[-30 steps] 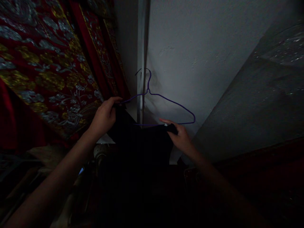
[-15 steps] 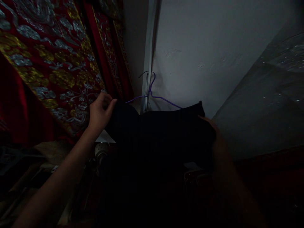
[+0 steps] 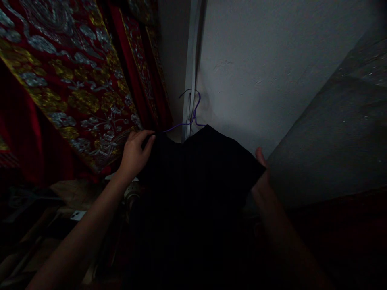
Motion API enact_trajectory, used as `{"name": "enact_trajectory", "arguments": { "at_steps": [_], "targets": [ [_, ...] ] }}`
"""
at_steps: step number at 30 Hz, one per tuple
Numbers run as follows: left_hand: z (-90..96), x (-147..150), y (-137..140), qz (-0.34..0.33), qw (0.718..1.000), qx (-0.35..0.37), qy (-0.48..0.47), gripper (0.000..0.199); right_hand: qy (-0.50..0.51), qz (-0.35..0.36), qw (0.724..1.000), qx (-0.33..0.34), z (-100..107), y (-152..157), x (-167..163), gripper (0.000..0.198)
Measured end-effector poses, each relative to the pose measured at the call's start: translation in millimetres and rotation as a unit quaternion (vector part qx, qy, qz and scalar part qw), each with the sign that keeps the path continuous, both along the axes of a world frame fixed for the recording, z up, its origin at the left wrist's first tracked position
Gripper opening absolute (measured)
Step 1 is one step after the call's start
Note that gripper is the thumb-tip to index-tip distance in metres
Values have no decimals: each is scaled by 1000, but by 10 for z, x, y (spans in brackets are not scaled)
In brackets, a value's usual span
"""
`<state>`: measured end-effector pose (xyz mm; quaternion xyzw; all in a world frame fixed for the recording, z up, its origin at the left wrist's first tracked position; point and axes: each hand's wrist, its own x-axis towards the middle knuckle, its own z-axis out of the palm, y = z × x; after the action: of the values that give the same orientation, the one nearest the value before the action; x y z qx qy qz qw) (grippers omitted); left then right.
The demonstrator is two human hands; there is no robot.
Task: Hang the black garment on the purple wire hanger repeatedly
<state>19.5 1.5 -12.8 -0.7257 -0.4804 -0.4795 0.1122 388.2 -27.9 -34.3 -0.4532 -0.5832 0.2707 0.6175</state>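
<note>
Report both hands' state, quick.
Left hand: closed, pinching the dark garment at one shoulder.
Right hand: thumb out, fingers hidden behind the garment; open or closed, can't tell.

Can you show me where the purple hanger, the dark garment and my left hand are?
Purple hanger (image 3: 194, 118): head view, on the neck below its hook.
Dark garment (image 3: 196, 177): head view, on its upper body.
Left hand (image 3: 135, 155): head view, on the back of the hand.

Two grips (image 3: 135, 155) (image 3: 261, 180), one purple hanger (image 3: 194, 119), one black garment (image 3: 199, 177).
</note>
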Motion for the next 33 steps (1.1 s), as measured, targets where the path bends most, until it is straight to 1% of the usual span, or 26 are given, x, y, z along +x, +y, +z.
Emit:
{"name": "enact_trajectory", "arguments": {
  "at_steps": [1,2,4,5,7,11,13,14,17,19,22,24,25,26,27,28,29,30,31,32,33],
  "targets": [
    [7,11,16,5,1000,2,-8,28,17,11,999,-26,3,5,63,66],
    [24,41,33,7,1000,4,-10,26,32,21,998,-56,21,6,116,66],
    [87,161,60,10,1000,11,-6,24,44,28,993,-102,85,-9,170,53],
    [127,243,62,8,1000,16,-3,23,46,22,993,-104,121,-24,166,46],
    [210,430,31,-16,999,28,2,26,69,9,994,-83,175,-73,109,42],
    [316,737,-181,-135,990,38,-2,36,142,-27,989,-31,162,-248,-78,37],
    [336,809,-316,-194,980,14,-48,37,144,-32,989,-22,120,-350,-185,35],
    [344,826,-376,-224,971,-11,-85,37,135,-30,990,-21,104,-392,-242,35],
    [371,825,-505,-300,931,-99,-181,37,116,-30,992,-25,108,-440,-398,35],
    [390,798,-558,-324,914,-134,-205,37,141,-51,989,-19,138,-417,-451,34],
    [398,748,-628,-335,900,-160,-227,37,182,-108,977,-1,127,-435,-440,33],
    [385,731,-682,-345,884,-180,-258,37,189,-147,971,9,56,-557,-425,31],
    [376,731,-711,-351,872,-193,-280,37,173,-150,973,15,8,-652,-432,30],
    [366,736,-742,-353,859,-208,-306,38,135,-132,982,24,-39,-762,-453,29],
    [354,746,-777,-352,844,-226,-336,38,74,-84,993,36,-83,-875,-489,29],
    [340,755,-815,-346,826,-247,-370,38,-5,-4,999,49,-120,-981,-538,30],
    [320,760,-859,-340,804,-273,-404,37,-89,101,989,62,-149,-1066,-596,32],
    [294,756,-908,-337,779,-306,-431,37,-162,204,963,73,-174,-1123,-656,36],
    [261,740,-964,-339,753,-343,-447,35,-213,289,930,80,-197,-1146,-711,40],
    [220,710,-1028,-345,731,-387,-444,32,-239,345,904,86,-222,-1131,-754,45],
    [173,667,-1102,-350,717,-432,-420,31,-244,362,895,89,-251,-1082,-781,47]
  ]
}}
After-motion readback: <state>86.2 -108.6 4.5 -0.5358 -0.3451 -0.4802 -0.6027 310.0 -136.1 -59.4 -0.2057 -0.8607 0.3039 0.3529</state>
